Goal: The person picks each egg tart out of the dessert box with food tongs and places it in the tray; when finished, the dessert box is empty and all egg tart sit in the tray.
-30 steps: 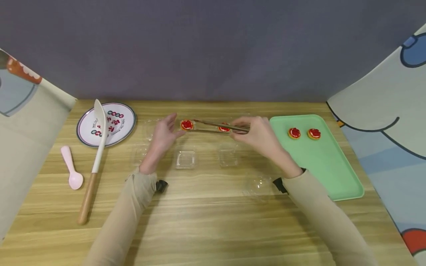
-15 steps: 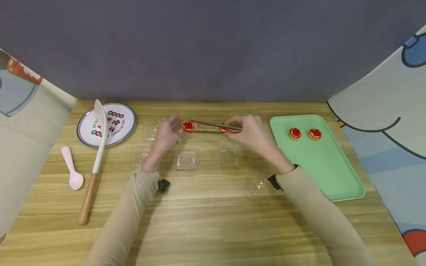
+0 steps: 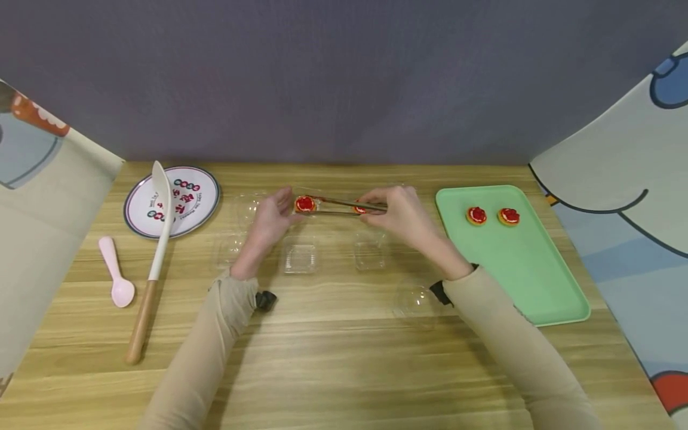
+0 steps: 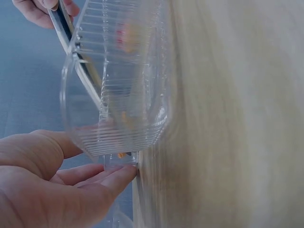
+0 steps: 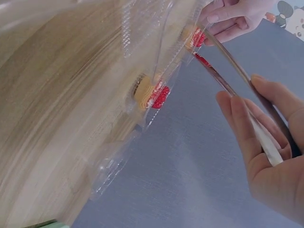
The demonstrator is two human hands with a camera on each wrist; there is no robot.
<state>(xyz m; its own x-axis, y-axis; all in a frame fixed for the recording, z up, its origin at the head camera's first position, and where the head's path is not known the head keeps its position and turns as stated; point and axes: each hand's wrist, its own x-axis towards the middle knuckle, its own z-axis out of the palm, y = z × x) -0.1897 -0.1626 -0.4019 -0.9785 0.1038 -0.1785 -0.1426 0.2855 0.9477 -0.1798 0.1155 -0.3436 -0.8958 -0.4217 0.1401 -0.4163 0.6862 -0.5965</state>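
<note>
Two red-topped tarts sit in clear plastic containers at the back middle. My right hand (image 3: pixel 395 212) grips a pair of metal tongs (image 5: pixel 228 88), thumb on one arm and fingers on the other. The parted arms reach left over the right tart (image 5: pixel 151 93), and their tips stand around the left tart (image 3: pixel 305 203); whether they touch it I cannot tell. My left hand (image 3: pixel 271 218) is at the left container's end, with straight fingers touching its side in the left wrist view. A ribbed clear container part (image 4: pixel 118 95) partly covers that hand's thumb.
At right, a green tray (image 3: pixel 527 269) bears two more tarts (image 3: pixel 476 215). Ribbed clear pieces (image 3: pixel 300 257) lie in front of the tarts, and another clear piece (image 3: pixel 416 301) lies nearer. At left are a plate (image 3: pixel 201 221), a long-handled white spoon (image 3: pixel 158 257) and a small pink spoon (image 3: pixel 122 291).
My right hand has moved left with the tongs, and their tips shift slightly left around the left tart. My left hand and that tart have edged slightly right.
</note>
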